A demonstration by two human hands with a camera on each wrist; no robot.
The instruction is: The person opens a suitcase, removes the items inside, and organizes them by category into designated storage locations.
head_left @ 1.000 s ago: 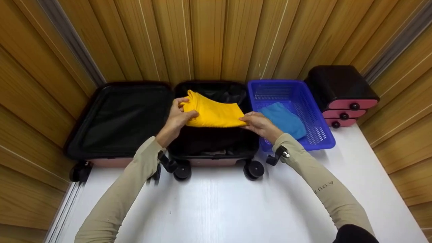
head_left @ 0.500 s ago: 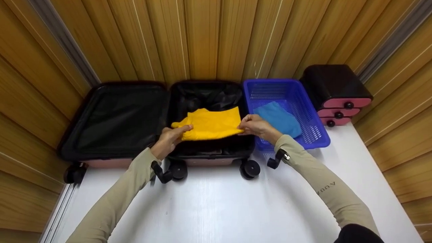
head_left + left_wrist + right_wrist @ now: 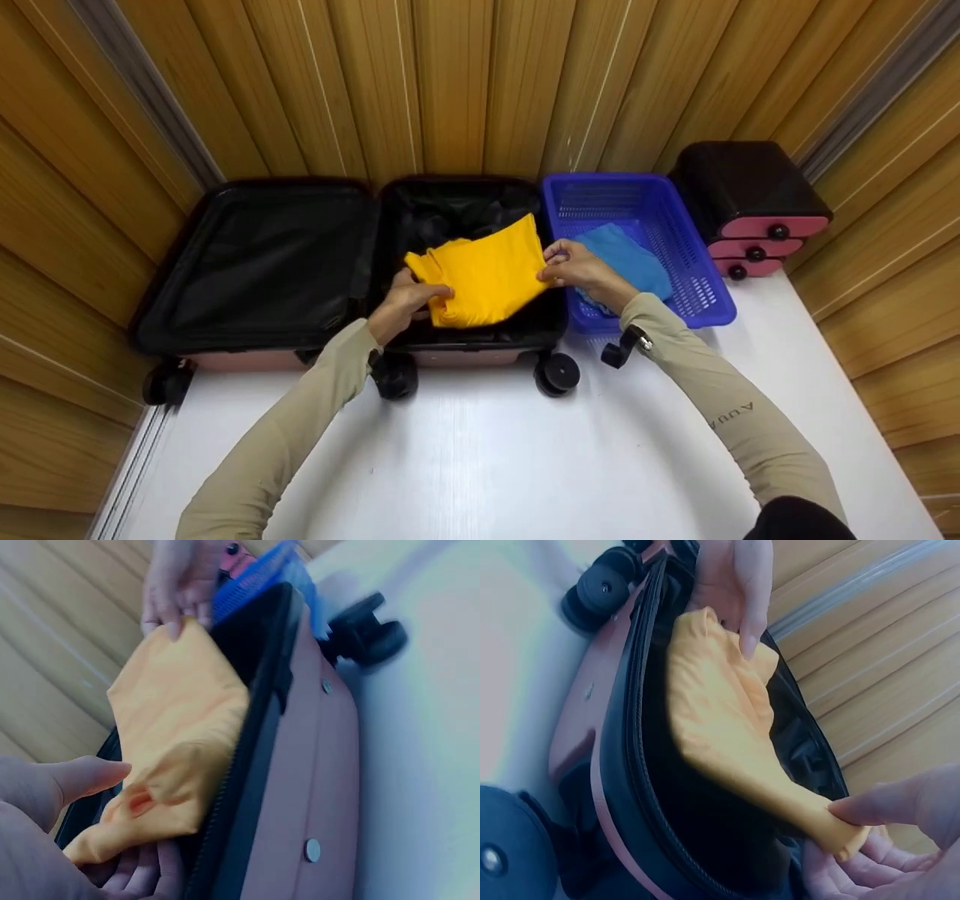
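Observation:
A folded yellow cloth garment (image 3: 491,277) spans between my two hands over the black-lined right half of an open pink suitcase (image 3: 465,352). My left hand (image 3: 405,304) holds its left end, thumb on top and fingers beneath. Bunched folds gather by that thumb in the left wrist view, where the yellow garment (image 3: 180,690) slopes up toward the other hand. My right hand (image 3: 581,271) pinches the right edge between thumb and fingers. In the right wrist view the garment's near corner (image 3: 832,829) is caught under the thumb.
Right of the suitcase stands a blue plastic basket (image 3: 712,300) with a folded blue cloth (image 3: 626,259) inside. Beyond it is a small black chest with pink drawers (image 3: 757,229). The suitcase's other half (image 3: 255,270) lies open at left. Black wheels (image 3: 556,373) jut toward me over the white table (image 3: 465,450).
Both hands keep hold of the yellow garment. It dropped toward the suitcase's near side, and its right end has since risen into a tilt. The left hand went down and left, then back right.

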